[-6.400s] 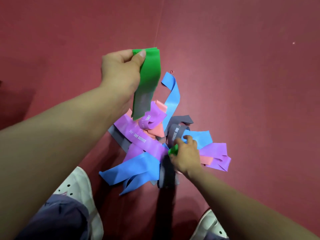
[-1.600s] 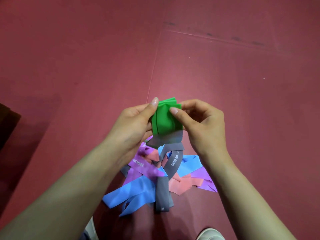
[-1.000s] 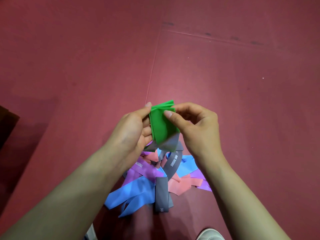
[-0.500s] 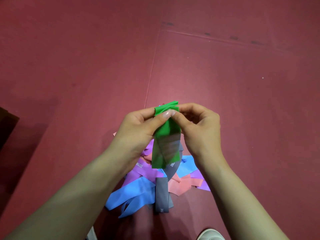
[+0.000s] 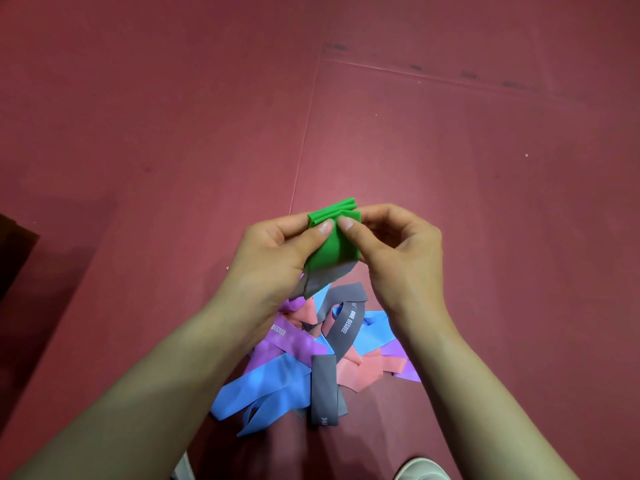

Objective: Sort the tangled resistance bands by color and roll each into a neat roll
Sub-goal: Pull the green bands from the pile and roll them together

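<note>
The green band (image 5: 332, 249) is held up in the air between the two hands, above the floor (image 5: 485, 202) and just beyond the pile (image 5: 322, 355) of other bands. The left hand (image 5: 273, 258) and the right hand (image 5: 401, 254) are close together, each pinching the band near its top edge. Both thumbs press on its near face, almost tip to tip, and the fingers are curled behind it. The top edge shows several stacked green layers; whether that is one folded band or more I cannot tell. Its lower end hangs free below the left palm, above the pile without touching it.

The pile lies on the floor between the forearms and holds four colours, tangled together. Grey shows in two pieces: a folded grey strip (image 5: 323, 389) lying flat at the near side, and a grey loop (image 5: 344, 323) printed "ONE DEGREE" beyond it. The blue bands (image 5: 263, 386) show in two patches, left and right of the grey. The purple bands (image 5: 294, 342) also show in two patches, as do the pink bands (image 5: 353, 372). How many bands each colour counts cannot be told from the tangle.

A white shoe (image 5: 420, 472) tip shows at the bottom edge, and a seam (image 5: 304, 133) runs across the red floor.
</note>
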The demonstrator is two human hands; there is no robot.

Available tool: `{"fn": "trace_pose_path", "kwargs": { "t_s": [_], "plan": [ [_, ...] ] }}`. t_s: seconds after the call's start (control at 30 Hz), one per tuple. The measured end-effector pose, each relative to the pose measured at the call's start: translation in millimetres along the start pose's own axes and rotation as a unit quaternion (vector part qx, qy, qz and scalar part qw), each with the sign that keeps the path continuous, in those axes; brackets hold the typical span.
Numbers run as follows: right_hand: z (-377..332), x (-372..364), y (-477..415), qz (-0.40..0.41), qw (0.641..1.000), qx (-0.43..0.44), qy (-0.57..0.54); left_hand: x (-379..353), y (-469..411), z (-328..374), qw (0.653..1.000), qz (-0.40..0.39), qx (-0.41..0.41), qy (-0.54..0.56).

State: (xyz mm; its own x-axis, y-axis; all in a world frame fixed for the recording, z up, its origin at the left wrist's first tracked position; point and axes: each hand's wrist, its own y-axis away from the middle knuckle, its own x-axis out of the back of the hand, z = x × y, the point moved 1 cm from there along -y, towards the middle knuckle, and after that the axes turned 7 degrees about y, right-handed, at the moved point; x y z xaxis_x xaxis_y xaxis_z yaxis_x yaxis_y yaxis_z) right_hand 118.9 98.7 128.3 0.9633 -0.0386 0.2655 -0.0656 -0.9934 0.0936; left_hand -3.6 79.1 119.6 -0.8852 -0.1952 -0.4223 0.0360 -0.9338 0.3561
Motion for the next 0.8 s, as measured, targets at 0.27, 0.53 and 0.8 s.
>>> {"fn": "trace_pose_path", "kwargs": {
  "t_s": [0.27, 0.53, 0.8],
  "plan": [
    [1.2, 1.7, -1.1, 0.028, 0.999, 0.015, -0.014, 1.9, -2.6, -1.8, 0.999, 0.004, -0.013, -0.038],
    [1.2, 3.2, -2.0, 0.047, 0.998, 0.034, 0.005, 1.4, -1.0, -0.6, 0.995, 0.018, -0.021, -0.093],
    [2.2, 5.1, -2.6, 0.019, 0.999, 0.021, -0.035, 0.7, 0.5, 3.5, 0.992, 0.006, -0.043, -0.121]
  ]
}}
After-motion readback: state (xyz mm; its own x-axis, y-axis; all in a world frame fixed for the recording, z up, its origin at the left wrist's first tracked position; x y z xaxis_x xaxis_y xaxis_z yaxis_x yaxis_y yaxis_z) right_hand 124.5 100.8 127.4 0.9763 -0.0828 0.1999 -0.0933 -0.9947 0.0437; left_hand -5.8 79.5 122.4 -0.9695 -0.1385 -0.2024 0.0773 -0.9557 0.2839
